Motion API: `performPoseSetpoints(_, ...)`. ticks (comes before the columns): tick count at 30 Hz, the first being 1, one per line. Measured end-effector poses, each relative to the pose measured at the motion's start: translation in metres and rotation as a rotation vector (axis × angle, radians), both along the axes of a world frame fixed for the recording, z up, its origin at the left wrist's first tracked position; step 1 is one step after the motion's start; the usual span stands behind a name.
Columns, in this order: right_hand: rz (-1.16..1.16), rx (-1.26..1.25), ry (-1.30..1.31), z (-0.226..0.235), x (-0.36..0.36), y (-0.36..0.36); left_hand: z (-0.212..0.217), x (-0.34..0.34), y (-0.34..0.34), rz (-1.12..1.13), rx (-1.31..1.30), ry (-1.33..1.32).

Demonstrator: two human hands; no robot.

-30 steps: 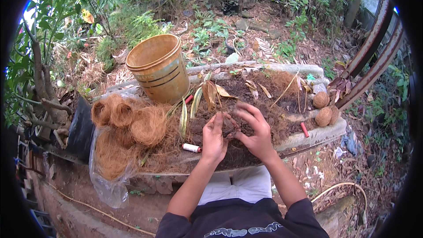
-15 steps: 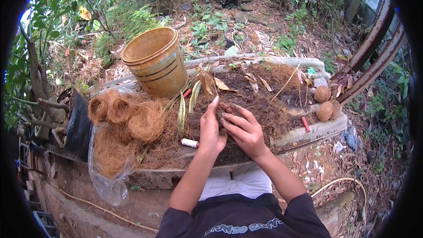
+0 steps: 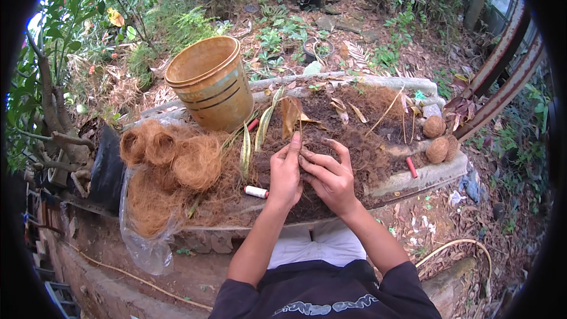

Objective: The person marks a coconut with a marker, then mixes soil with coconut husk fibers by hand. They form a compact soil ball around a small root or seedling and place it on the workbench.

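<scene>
Leaf (image 3: 290, 115), withered, papery and brown, rises on its thin stem (image 3: 300, 126) from the pinch of the left hand (image 3: 286, 173) above crumbly dark soil (image 3: 366, 155); the right hand (image 3: 331, 177) curls alongside, its grip hidden.

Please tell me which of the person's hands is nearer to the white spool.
Left. The left hand is close by, just to the right of the white spool; the right hand is farther right, beyond the left.
</scene>
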State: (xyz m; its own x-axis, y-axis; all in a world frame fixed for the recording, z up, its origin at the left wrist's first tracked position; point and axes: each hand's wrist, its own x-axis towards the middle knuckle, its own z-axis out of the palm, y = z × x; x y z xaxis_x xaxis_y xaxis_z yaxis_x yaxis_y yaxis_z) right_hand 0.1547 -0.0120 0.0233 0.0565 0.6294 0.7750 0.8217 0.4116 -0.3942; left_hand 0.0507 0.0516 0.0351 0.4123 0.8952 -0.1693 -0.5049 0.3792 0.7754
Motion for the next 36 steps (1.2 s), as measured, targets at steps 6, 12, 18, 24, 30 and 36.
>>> performPoseSetpoints(6,0.003,-0.039,0.063,-0.013,-0.003,0.002,-0.016,-0.009,0.005,-0.059,0.042,-0.009)
performPoseSetpoints(12,0.057,-0.057,0.262,-0.009,0.008,0.001,0.002,-0.008,-0.002,-0.025,-0.033,-0.094)
performPoseSetpoints(18,0.194,-0.251,0.840,-0.006,0.004,-0.005,-0.018,-0.013,0.001,-0.001,-0.251,-0.275)
performPoseSetpoints(24,0.180,-0.350,0.846,0.001,0.007,-0.002,-0.023,-0.010,0.002,-0.105,-0.323,-0.216)
performPoseSetpoints(30,0.086,-0.129,0.114,0.006,0.013,-0.005,-0.022,-0.005,0.001,-0.058,-0.259,-0.106)
performPoseSetpoints(36,-0.003,-0.021,-0.068,-0.016,0.004,0.001,-0.031,0.004,0.001,-0.005,-0.193,-0.148)
